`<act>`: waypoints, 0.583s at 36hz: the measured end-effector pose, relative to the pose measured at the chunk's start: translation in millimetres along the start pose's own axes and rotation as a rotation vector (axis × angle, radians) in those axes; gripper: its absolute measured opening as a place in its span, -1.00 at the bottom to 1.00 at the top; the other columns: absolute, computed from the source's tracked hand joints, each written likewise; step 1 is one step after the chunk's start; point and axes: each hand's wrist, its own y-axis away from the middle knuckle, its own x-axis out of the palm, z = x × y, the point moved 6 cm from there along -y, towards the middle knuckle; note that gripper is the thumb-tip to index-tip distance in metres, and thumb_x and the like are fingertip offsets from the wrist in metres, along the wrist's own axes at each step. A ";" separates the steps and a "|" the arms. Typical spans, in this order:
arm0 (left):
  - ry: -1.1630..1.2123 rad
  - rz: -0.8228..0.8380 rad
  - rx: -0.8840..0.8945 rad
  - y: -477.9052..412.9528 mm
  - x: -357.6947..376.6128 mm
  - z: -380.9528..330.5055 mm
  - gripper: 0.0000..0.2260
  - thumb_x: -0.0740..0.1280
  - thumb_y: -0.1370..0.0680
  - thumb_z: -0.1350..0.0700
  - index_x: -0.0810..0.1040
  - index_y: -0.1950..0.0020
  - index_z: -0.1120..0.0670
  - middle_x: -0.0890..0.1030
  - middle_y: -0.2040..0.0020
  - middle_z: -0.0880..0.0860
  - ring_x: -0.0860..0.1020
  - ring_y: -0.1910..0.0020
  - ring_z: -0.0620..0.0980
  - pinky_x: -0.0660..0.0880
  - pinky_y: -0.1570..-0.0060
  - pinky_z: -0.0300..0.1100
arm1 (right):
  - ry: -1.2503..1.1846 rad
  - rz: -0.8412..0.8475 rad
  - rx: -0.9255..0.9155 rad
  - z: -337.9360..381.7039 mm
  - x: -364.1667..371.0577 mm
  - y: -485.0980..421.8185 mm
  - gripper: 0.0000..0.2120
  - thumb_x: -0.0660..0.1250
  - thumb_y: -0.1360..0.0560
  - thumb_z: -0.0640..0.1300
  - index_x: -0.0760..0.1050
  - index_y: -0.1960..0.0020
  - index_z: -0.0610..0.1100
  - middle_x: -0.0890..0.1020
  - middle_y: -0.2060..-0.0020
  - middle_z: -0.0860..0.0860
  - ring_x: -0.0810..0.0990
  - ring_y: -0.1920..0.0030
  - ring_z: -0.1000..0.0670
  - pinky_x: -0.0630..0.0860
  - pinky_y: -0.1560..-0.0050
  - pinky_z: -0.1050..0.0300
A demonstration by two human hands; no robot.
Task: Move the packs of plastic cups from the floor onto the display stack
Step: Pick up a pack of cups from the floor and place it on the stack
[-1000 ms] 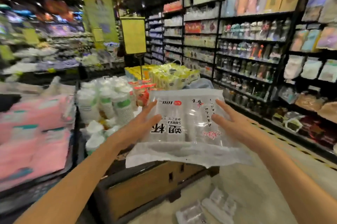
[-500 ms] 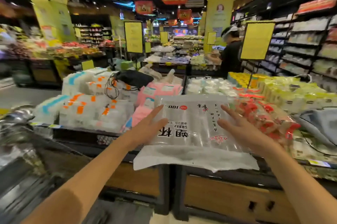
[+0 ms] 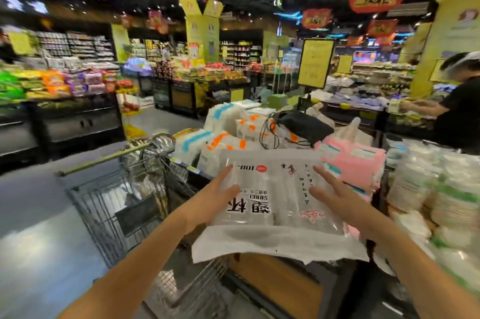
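Evidently light, crinkly and slick, its empty bag end drooping by the wrists, the pack of plastic cups (image 3: 272, 188) sits squeezed between left hand (image 3: 217, 197) and right hand (image 3: 337, 197), fingers (image 3: 222, 178) straight against its stiffer cup-filled sides, the best hold, with the display stack (image 3: 228, 142) just beyond the fingertips.
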 end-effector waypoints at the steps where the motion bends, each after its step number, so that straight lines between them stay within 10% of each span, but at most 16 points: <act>1: 0.003 -0.020 -0.016 -0.5 -10.5 7.5 -0.43 0.20 -0.62 -0.19 0.01 -0.57 -0.31 0.31 -0.52 -0.04 0.48 -0.30 -0.02 0.46 -0.26 -0.11 | 0.007 0.019 -0.015 5.6 10.8 -10.8 -0.41 0.27 -0.55 0.22 0.13 -0.53 0.32 0.19 -0.55 0.13 0.23 -0.51 -0.03 0.22 -0.41 0.02; 21: -0.028 -0.398 -0.216 -43.5 -114.5 81.9 -0.44 0.19 -0.64 -0.17 0.00 -0.57 -0.30 0.33 -0.47 -0.07 0.52 -0.06 -0.19 0.43 0.10 -0.38 | -0.022 0.359 -0.239 59.5 132.9 -200.5 -0.44 0.23 -0.60 0.14 0.11 -0.55 0.27 0.29 -0.50 0.13 0.38 -0.30 0.07 0.31 -0.28 0.09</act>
